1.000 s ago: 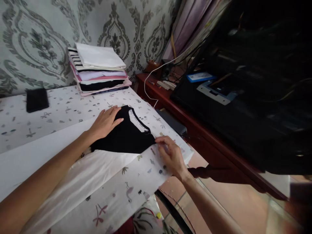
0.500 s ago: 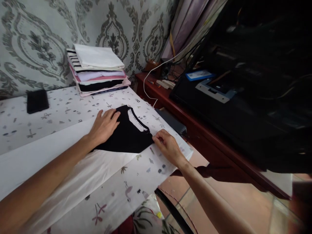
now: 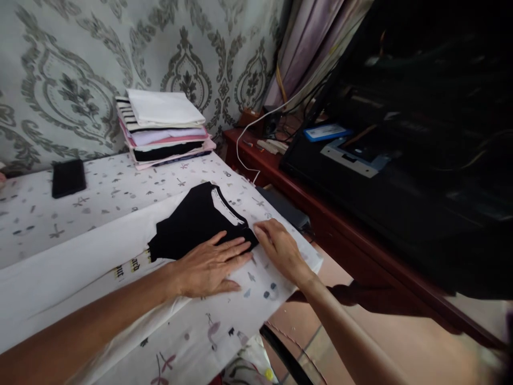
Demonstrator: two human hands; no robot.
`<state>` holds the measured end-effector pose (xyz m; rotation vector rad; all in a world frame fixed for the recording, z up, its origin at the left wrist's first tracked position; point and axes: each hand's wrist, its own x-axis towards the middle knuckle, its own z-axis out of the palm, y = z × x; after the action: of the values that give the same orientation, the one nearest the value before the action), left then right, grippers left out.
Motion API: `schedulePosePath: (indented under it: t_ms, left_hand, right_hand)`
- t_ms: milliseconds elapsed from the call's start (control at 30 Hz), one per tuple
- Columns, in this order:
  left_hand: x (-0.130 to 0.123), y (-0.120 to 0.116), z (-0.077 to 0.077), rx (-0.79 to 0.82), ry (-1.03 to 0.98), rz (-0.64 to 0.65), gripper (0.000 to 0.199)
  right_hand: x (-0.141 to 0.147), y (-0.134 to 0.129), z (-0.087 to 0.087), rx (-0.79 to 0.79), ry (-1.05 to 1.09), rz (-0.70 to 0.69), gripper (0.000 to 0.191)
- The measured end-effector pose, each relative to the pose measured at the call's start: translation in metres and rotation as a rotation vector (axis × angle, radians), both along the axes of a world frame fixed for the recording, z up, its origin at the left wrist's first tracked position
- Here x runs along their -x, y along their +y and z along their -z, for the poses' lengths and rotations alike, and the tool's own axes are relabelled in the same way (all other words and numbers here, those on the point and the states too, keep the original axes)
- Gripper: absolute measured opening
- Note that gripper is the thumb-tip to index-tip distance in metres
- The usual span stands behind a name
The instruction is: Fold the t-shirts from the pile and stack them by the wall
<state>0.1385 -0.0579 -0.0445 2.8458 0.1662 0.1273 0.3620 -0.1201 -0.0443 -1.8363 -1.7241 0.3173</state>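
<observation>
A T-shirt with a black upper part (image 3: 180, 219) and a white lower part lies folded lengthwise on the cloth-covered table, its collar pointing right. Dark lettering shows on the white part below the black. My left hand (image 3: 212, 264) rests flat on the near side of the black part, fingers spread. At the shoulder corner by the collar, my right hand (image 3: 278, 248) has its fingers bent and pressed together, pinching the edge; the exact grip is partly hidden.
Toward the wall stands a stack of folded clothes (image 3: 166, 128). A black phone (image 3: 69, 178) lies at the left on the patterned tablecloth (image 3: 188, 337). To the right are a dark red wooden desk (image 3: 340, 240), a white cable (image 3: 239, 147) and a large black screen (image 3: 433, 160).
My left hand has moved from the shirt's far side to its near side and lies flat there, uncovering the black part and some lettering. My right hand stays at the shoulder corner.
</observation>
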Motion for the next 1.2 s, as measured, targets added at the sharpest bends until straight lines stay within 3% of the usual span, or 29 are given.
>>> schedulePosePath:
  t_ms: [67, 167, 367, 467, 533, 667, 767, 1000, 1200]
  left_hand:
    - [-0.001, 0.001, -0.009, 0.092, 0.002, 0.025, 0.066]
    - [-0.001, 0.018, -0.023, 0.25, -0.092, -0.029, 0.044]
    - [0.011, 0.109, -0.032, 0.266, -0.331, -0.648, 0.024]
    - [0.011, 0.136, -0.027, 0.232, -0.374, -0.809, 0.024]
    - [0.006, 0.131, -0.027, 0.247, -0.374, -0.753, 0.022]
    - [-0.012, 0.09, -0.031, 0.315, -0.181, -0.376, 0.018]
    - [-0.024, 0.063, -0.031, 0.21, -0.049, -0.203, 0.016]
    - [-0.028, 0.058, -0.02, 0.053, -0.027, -0.251, 0.02]
    - [-0.03, 0.06, -0.022, 0.066, 0.018, -0.265, 0.01]
  right_hand:
    - [0.004, 0.001, 0.002, 0.006, -0.043, 0.011, 0.026]
    - [0.009, 0.001, 0.005, -0.015, -0.063, 0.027, 0.027]
    - [0.011, -0.01, 0.004, -0.056, 0.029, -0.026, 0.016]
    - [0.001, -0.013, 0.002, -0.031, 0.102, -0.037, 0.02]
    - [-0.008, -0.014, 0.002, -0.021, 0.159, -0.048, 0.024]
    - [-0.02, -0.011, 0.0, -0.001, 0.234, -0.098, 0.024]
    - [-0.018, -0.009, -0.002, 0.033, 0.234, -0.145, 0.024]
    - [-0.011, -0.006, -0.011, 0.151, 0.178, -0.229, 0.033]
    - [-0.014, 0.0, -0.014, 0.197, 0.091, -0.246, 0.027]
